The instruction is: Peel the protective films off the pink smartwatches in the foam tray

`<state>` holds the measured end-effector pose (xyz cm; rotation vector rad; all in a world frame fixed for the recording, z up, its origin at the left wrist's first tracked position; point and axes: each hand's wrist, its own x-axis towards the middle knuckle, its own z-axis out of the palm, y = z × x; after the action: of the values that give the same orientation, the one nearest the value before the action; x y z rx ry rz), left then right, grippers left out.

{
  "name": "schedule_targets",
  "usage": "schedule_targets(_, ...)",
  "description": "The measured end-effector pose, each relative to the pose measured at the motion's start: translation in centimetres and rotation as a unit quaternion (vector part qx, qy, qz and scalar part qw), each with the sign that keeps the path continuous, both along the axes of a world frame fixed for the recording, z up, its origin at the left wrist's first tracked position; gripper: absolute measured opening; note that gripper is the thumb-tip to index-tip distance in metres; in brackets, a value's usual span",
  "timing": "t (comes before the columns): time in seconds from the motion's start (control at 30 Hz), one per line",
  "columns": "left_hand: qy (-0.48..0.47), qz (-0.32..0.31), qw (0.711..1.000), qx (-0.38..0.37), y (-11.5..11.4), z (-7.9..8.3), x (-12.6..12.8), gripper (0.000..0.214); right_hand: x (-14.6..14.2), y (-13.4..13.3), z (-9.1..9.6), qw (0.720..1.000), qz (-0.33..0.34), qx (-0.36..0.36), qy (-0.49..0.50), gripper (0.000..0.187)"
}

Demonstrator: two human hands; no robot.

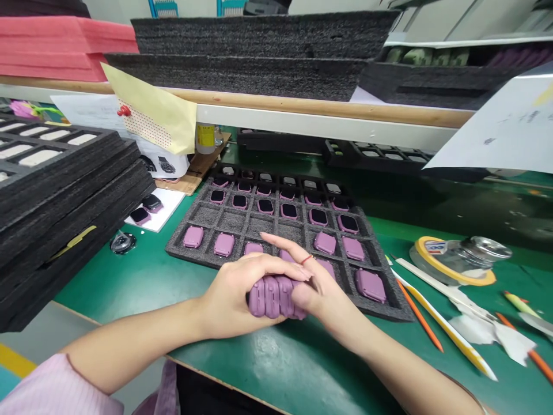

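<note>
My left hand (235, 294) is wrapped around a row of several purple smartwatch cases (271, 297), pressed side by side above the table's front edge. At the right end of the row is my right hand (326, 288), its thumb against the last case and its index finger stretched out over the tray. Behind both hands lies a black foam tray (263, 225) with square compartments. Its far rows hold watches with dark screens up, such as one watch (318, 217). Nearer compartments hold purple cases with the plain side up, among them a case (370, 285). My hands hide some front compartments.
Stacked black foam trays (64, 202) stand at left, beside loose watches (151, 203) and a round watch part (122, 243). Right of the tray lie a yellow-white stick (453, 328), scissors (470, 305), a tape roll (419, 259) and a glass bottle (470, 259). A shelf (302, 118) spans the back.
</note>
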<state>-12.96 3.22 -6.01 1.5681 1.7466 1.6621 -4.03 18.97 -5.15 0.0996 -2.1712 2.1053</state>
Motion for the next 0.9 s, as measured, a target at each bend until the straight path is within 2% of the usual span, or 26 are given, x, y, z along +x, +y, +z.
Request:
schedule_targets(0.13,0.034,-0.023,0.999,0.026,0.0,-0.3,-0.2,0.037,0.2,-1.1,0.4,0.998,-0.042,0.036,0.000,0.102)
schedule_targets(0.2,0.053,-0.017,0.997,0.045,0.0,-0.5,-0.2,0.045,0.5,-1.4,0.6,0.995,-0.074,0.059,0.023,0.103)
schedule_targets(0.27,0.042,0.004,0.998,0.042,0.0,-0.5,-0.1,0.062,0.7,-1.4,0.6,0.991,-0.094,0.079,0.053,0.105)
schedule_targets(0.33,-0.046,0.014,0.999,0.008,0.1,-0.3,0.1,0.093,0.7,-1.3,0.6,0.982,-0.115,0.119,0.089,0.109)
schedule_targets(0.4,-0.198,-0.002,0.980,-0.030,0.3,0.0,0.3,0.116,0.6,-1.0,0.4,0.965,-0.129,0.183,0.138,0.112)
schedule_targets(0.43,-0.276,-0.017,0.960,-0.044,0.4,0.1,0.3,0.116,0.5,-0.9,0.2,0.954,-0.126,0.220,0.162,0.110)
schedule_targets(0.47,-0.344,-0.036,0.937,-0.057,0.6,0.1,0.4,0.106,0.4,-0.9,0.1,0.942,-0.115,0.258,0.182,0.106)
schedule_targets(0.57,-0.477,-0.079,0.872,-0.073,1.1,0.0,0.3,0.065,0.2,-0.6,0.0,0.915,-0.064,0.344,0.200,0.098)
schedule_targets(0.63,-0.541,-0.096,0.833,-0.069,1.3,-0.2,0.2,0.054,0.4,-0.2,0.5,0.919,-0.057,0.345,0.180,0.095)
schedule_targets(0.7,-0.586,-0.107,0.802,-0.047,1.3,-0.2,0.1,0.051,0.6,0.3,1.4,0.930,-0.075,0.317,0.171,0.074)
schedule_targets(0.8,-0.608,-0.125,0.783,-0.025,1.1,-0.1,-0.1,0.049,1.0,1.1,3.0,0.924,-0.102,0.314,0.194,0.025)
schedule_targets(0.9,-0.616,-0.129,0.776,-0.037,0.8,0.0,-0.2,0.051,1.0,1.3,3.9,0.917,-0.100,0.326,0.207,0.011)
